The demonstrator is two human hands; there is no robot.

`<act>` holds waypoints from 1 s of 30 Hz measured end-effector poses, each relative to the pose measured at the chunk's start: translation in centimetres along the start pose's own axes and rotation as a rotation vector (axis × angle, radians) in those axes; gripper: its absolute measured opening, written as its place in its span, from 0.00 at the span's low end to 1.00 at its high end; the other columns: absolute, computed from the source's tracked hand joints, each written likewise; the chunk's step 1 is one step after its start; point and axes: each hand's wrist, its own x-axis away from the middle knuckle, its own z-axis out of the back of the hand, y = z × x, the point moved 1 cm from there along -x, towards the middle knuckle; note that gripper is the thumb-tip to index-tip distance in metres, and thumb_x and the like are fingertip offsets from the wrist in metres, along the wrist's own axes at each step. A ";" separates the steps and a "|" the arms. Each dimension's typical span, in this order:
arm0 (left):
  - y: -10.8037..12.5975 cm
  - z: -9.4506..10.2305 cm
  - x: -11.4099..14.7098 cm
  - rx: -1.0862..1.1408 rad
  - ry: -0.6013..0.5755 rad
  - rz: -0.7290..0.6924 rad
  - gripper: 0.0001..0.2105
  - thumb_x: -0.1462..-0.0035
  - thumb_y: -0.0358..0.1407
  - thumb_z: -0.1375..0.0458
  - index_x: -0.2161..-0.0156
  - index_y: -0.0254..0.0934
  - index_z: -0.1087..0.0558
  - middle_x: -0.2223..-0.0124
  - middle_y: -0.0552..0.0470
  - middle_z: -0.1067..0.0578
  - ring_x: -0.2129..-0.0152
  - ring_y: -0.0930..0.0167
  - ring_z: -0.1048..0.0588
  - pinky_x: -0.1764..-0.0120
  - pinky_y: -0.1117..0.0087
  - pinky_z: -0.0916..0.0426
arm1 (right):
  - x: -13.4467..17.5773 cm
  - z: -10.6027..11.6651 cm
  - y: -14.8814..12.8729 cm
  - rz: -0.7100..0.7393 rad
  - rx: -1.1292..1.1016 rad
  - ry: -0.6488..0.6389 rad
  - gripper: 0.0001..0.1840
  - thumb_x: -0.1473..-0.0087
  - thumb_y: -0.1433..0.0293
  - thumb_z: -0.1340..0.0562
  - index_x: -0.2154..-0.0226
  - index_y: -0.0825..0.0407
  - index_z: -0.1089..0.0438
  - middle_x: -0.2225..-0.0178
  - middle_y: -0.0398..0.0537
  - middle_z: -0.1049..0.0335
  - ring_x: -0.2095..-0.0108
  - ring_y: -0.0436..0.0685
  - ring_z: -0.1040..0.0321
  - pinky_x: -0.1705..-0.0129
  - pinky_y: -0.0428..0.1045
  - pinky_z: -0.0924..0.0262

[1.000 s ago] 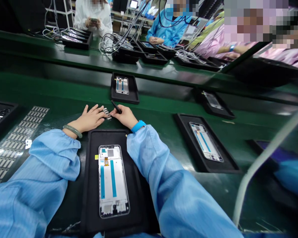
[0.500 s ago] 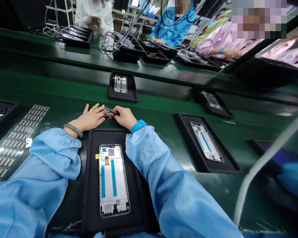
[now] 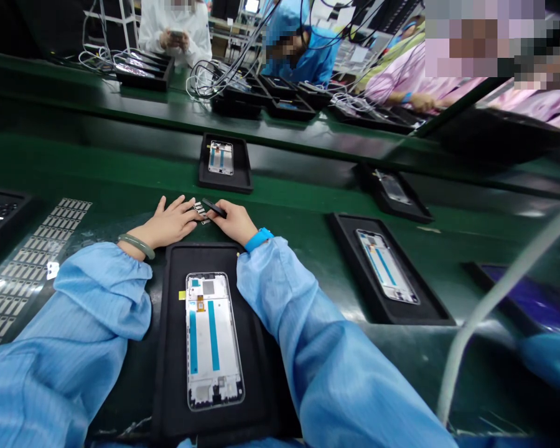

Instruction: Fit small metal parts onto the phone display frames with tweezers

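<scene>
Fingers (image 3: 230, 207) of the right hand (image 3: 237, 223) are closed in a pinch on a black tool (image 3: 213, 208), slanted with its far end out to the left. Left hand (image 3: 168, 225) lies palm down on the desk (image 3: 287, 218), fingers spread, gripping nothing I can see; its fingertips reach the near-left edge of a small strip (image 3: 198, 210) with pale pieces on it.

Strip location: on the desk, between the two hands, just beyond the tray (image 3: 172, 367). Whether the tool touches it: cannot tell, too small.

Frame (image 3: 226, 342) lies face up in the tray, between the forearms, with two blue bands along its length and a yellow tab at its left edge. Neither hand touches it. More patterned sheets (image 3: 40, 252) lie on the desk at left.

Step in hand, as judged: fine work at the strip, left hand steadying, right hand working the tool. Next move, as judged, calls for the strip kept flat under the left fingertips, a light pinch, and the tool's working end set precisely at one piece's edge without disturbing its neighbours.
</scene>
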 end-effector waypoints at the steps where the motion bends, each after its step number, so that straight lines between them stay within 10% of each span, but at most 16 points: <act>1: 0.0 0.0 0.0 -0.002 0.002 -0.001 0.19 0.36 0.42 0.61 0.42 0.50 0.41 0.34 0.53 0.51 0.37 0.59 0.57 0.43 0.39 0.63 | 0.0 0.0 -0.1 0.008 0.003 -0.002 0.03 0.52 0.70 0.40 0.75 0.51 0.34 0.75 0.42 0.30 0.71 0.52 0.35 0.65 0.47 0.44; 30: 0.0 0.0 0.0 0.001 -0.005 0.013 0.18 0.36 0.42 0.60 0.43 0.52 0.39 0.33 0.54 0.51 0.37 0.60 0.57 0.43 0.40 0.63 | 0.4 1.0 -0.4 0.002 0.078 -0.061 0.02 0.53 0.74 0.40 0.74 0.52 0.32 0.73 0.41 0.28 0.70 0.50 0.34 0.66 0.44 0.46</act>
